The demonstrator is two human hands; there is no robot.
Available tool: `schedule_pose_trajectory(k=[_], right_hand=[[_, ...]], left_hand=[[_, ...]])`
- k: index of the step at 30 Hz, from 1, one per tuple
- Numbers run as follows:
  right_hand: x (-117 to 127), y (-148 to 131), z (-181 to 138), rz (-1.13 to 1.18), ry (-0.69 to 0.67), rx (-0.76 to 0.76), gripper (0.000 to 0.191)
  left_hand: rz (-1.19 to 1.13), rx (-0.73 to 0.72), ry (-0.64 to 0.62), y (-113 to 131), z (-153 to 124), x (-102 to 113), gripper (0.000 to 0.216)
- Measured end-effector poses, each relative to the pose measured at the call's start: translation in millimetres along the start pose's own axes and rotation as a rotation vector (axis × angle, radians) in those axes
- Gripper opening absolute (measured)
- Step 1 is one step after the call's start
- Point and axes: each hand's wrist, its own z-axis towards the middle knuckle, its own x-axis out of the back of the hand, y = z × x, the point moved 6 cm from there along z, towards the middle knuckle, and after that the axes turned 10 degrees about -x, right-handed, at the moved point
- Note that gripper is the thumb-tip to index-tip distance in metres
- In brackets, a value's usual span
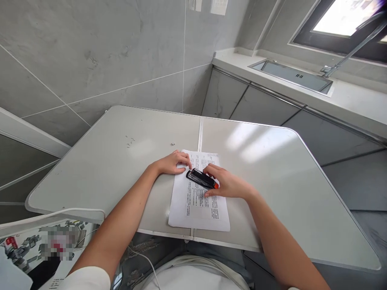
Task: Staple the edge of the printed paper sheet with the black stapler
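Note:
A black stapler (200,178) with an orange-red back end lies low over a printed paper (196,211). My right hand (223,182) is closed around its rear part, thumb on the near side and fingers on the far side. At the upper left of the paper rests my left hand (175,162), its fingers curved and apart from the thumb. Its fingertips reach to the front end of the stapler; whether they touch it I cannot tell. How many sheets lie in the paper is hidden.
Several loose staples (130,141) are scattered on the left part of the folding table (256,169). A short piece of staples (172,144) lies beyond the paper. A white cable (81,209) crosses the near left edge. Behind stands a counter with a sink (293,76).

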Motion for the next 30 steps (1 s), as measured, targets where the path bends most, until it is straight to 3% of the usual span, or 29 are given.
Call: schedule_pose_trajectory(k=[4,9,14,19,24,30], right_hand=[[-17.4,2.8,4.4,-0.134,0.086,-0.037,0.018],[-11.6,10.7,8.2,-0.161,0.236,-0.042,0.01],[-10.6,17.4,12.8,-0.063,0.409,-0.059,0.009],[-16.0,20.5,16.3,-0.053,0.428,-0.051,0.011],[-17.2,24.0,17.4,-0.073,0.446,-0.034,0.013],[-10.4,24.8,15.1,0.022,0.521,-0.005,0.019]], left_hand=[[0.001,-0.01,-0.005,-2.1,-1.0,-1.6,0.033],[-0.006,0.006,-0.021,-3.2,-0.9,-2.0,0.033],[-0.001,0.007,-0.023,-1.6,0.3,-0.7,0.033],[-0.005,0.01,-0.018,-2.1,0.2,-1.2,0.028],[-0.063,0.022,-0.018,-4.7,0.1,-2.1,0.045],[-0.079,0.025,-0.009,-9.0,0.5,-2.9,0.035]])
